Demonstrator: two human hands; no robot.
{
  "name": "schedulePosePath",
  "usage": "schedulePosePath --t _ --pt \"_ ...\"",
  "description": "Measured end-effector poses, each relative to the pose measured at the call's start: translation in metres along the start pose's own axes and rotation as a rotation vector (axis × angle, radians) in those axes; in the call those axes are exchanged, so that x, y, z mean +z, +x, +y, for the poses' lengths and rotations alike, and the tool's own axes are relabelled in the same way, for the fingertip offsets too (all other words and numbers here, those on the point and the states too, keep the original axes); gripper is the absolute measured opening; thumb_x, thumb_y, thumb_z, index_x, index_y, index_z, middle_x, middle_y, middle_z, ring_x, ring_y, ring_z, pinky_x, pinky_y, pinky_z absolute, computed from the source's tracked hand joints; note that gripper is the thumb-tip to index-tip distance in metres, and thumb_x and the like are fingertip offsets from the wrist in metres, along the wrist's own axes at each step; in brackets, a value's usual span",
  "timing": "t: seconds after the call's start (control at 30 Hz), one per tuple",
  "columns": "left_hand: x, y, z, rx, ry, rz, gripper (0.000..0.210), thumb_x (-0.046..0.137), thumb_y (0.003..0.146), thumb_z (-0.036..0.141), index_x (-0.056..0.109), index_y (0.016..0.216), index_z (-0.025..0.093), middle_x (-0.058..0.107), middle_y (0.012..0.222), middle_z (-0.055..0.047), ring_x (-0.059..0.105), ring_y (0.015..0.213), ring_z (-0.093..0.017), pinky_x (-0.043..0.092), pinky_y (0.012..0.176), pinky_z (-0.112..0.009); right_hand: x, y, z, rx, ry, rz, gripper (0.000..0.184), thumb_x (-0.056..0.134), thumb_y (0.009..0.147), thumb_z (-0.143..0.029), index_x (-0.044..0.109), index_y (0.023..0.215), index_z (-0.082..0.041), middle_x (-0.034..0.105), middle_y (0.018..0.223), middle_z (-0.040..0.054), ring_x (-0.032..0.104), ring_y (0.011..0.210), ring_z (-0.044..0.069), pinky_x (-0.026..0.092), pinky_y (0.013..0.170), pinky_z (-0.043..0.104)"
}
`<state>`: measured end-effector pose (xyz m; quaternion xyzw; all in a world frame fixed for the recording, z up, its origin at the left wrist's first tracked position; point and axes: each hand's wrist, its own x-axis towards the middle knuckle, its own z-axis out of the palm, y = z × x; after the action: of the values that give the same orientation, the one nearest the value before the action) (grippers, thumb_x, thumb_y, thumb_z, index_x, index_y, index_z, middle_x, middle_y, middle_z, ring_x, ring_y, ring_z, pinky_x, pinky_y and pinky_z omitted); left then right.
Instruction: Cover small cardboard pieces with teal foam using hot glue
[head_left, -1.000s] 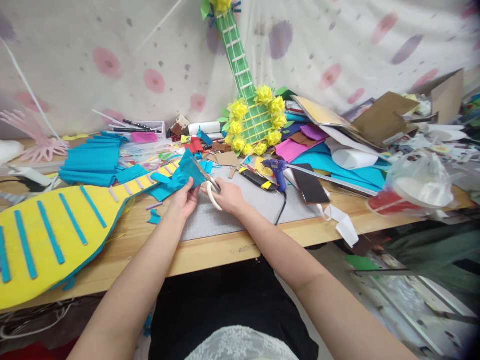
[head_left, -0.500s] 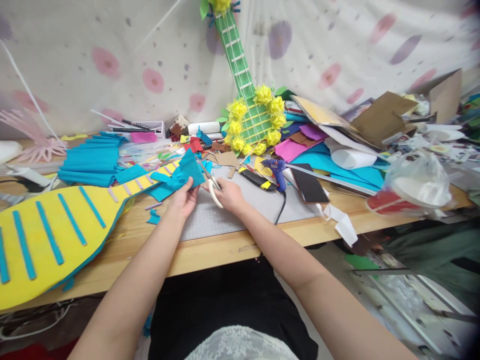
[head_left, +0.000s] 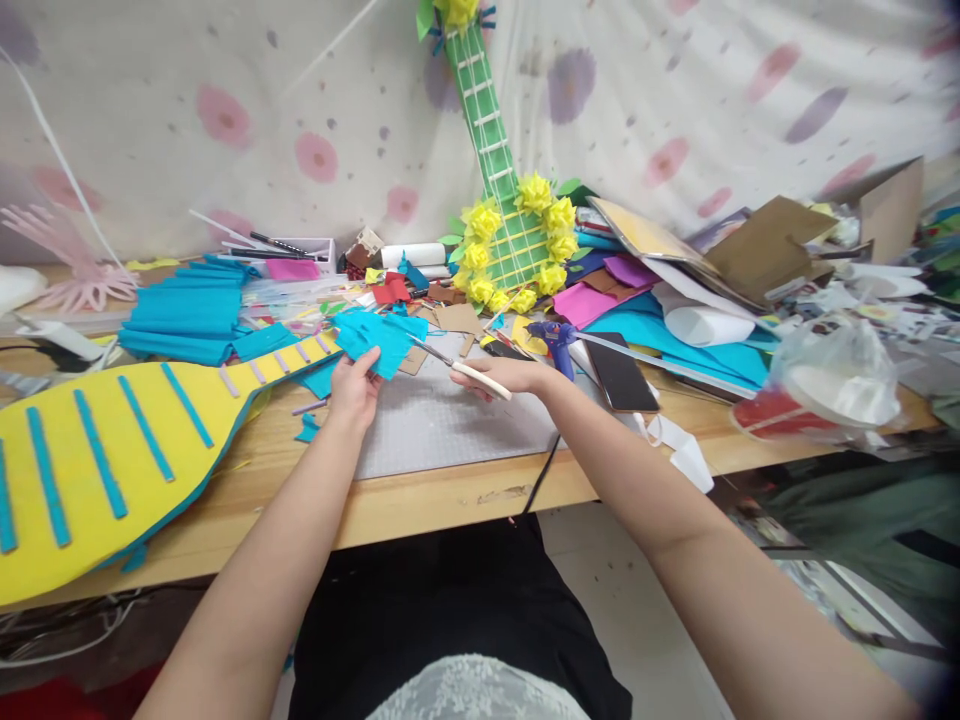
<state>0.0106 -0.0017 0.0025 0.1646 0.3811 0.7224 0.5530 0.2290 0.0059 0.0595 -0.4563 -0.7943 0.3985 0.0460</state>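
Observation:
My left hand (head_left: 355, 388) pinches a piece of blue crepe paper (head_left: 379, 335) between thumb and fingers, over the left part of the grey cutting mat (head_left: 420, 430). White-handled scissors (head_left: 480, 380) are gripped in my right hand (head_left: 499, 378); their blades point left and reach the paper's right edge. Whether the blades are apart I cannot tell. To the left lies a yellow lute-shaped cutout (head_left: 142, 450) with blue and lilac strips across it, its neck end running behind the blue paper. Small blue scraps (head_left: 307, 428) rest on the table beside my left hand.
A green paper guitar (head_left: 495, 150) with yellow flowers leans on the curtain behind. A blue glue gun (head_left: 556, 345) and a phone (head_left: 619, 370) lie right of my right hand. Folded blue paper (head_left: 184, 310) sits back left; a bagged red tub (head_left: 810, 395) stands at right.
My right hand has moved right and turned, so the scissors now lie nearly level, pointing left. The blue paper has shifted slightly left and faces me more. The view has shifted slightly.

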Motion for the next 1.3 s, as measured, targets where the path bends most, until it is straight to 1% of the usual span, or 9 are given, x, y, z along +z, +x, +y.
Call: schedulePosePath --t 0.07,0.1,0.27,0.4,0.5,0.67,0.9,1.07,1.3 --pt "0.001 -0.002 -0.003 0.022 0.035 -0.03 0.024 0.07 0.061 0.005 0.063 0.081 0.017 0.071 0.076 0.0 0.065 0.064 -0.01 0.052 0.065 -0.019 0.001 0.0 -0.001 -0.04 0.118 -0.144 0.049 0.043 0.08 -0.065 0.046 0.069 -0.018 0.047 0.057 -0.0035 0.046 0.052 0.008 0.039 0.052 0.021" --pt "0.002 -0.003 -0.004 0.027 0.051 -0.039 0.024 0.071 0.06 0.006 0.063 0.08 0.016 0.07 0.075 0.0 0.064 0.062 -0.009 0.051 0.064 -0.018 0.002 0.001 -0.002 -0.053 0.164 -0.191 0.05 0.041 0.081 -0.065 0.044 0.068 -0.018 0.046 0.057 -0.0035 0.045 0.052 0.008 0.038 0.052 0.021" --pt "0.008 -0.009 -0.006 0.027 0.075 -0.04 0.025 0.074 0.055 0.007 0.06 0.074 0.016 0.068 0.069 0.001 0.061 0.059 -0.009 0.05 0.063 -0.019 0.005 0.006 -0.002 -0.057 0.25 -0.205 0.051 0.035 0.084 -0.066 0.042 0.065 -0.018 0.045 0.053 -0.004 0.043 0.049 0.008 0.037 0.05 0.022" --pt "0.009 -0.009 -0.007 0.034 0.072 -0.042 0.025 0.073 0.054 0.007 0.059 0.073 0.016 0.067 0.069 0.002 0.06 0.06 -0.009 0.05 0.064 -0.02 0.005 0.009 0.001 -0.116 0.227 -0.232 0.054 0.03 0.086 -0.065 0.044 0.064 -0.017 0.046 0.053 -0.003 0.044 0.048 0.009 0.036 0.05 0.022" --pt "0.008 -0.007 -0.009 0.05 0.07 -0.042 0.029 0.075 0.05 0.009 0.059 0.074 0.017 0.067 0.07 0.002 0.061 0.062 -0.009 0.05 0.065 -0.021 0.005 0.01 0.002 -0.142 0.231 -0.244 0.054 0.029 0.087 -0.063 0.044 0.063 -0.017 0.047 0.053 -0.0022 0.044 0.048 0.008 0.036 0.05 0.022" --pt "0.004 -0.003 -0.012 0.074 0.083 -0.08 0.035 0.079 0.044 0.017 0.058 0.071 0.017 0.067 0.07 0.002 0.06 0.063 -0.01 0.05 0.066 -0.022 0.004 0.01 0.001 -0.106 0.275 -0.24 0.051 0.03 0.089 -0.06 0.045 0.067 -0.016 0.047 0.054 -0.0016 0.045 0.047 0.008 0.037 0.046 0.02" --pt "0.001 0.001 -0.016 0.092 0.107 -0.078 0.037 0.08 0.042 0.02 0.06 0.073 0.017 0.068 0.075 0.001 0.061 0.066 -0.011 0.05 0.069 -0.024 0.003 0.009 -0.002 -0.095 0.293 -0.237 0.054 0.031 0.088 -0.061 0.043 0.062 -0.016 0.045 0.052 -0.0014 0.044 0.044 0.006 0.037 0.043 0.019" --pt "0.001 0.002 -0.017 0.113 0.121 -0.079 0.039 0.081 0.043 0.022 0.061 0.075 0.017 0.069 0.077 -0.001 0.062 0.07 -0.012 0.051 0.071 -0.026 0.003 0.009 -0.001 -0.078 0.303 -0.235 0.053 0.033 0.087 -0.062 0.044 0.064 -0.016 0.046 0.051 -0.0016 0.044 0.044 0.006 0.036 0.042 0.018" --pt "0.001 0.002 -0.017 0.111 0.122 -0.068 0.041 0.082 0.041 0.021 0.059 0.075 0.017 0.068 0.075 0.0 0.061 0.067 -0.012 0.052 0.069 -0.026 0.003 0.009 -0.002 -0.014 0.307 -0.234 0.051 0.035 0.088 -0.06 0.045 0.066 -0.015 0.047 0.052 -0.0014 0.045 0.044 0.006 0.036 0.043 0.018"
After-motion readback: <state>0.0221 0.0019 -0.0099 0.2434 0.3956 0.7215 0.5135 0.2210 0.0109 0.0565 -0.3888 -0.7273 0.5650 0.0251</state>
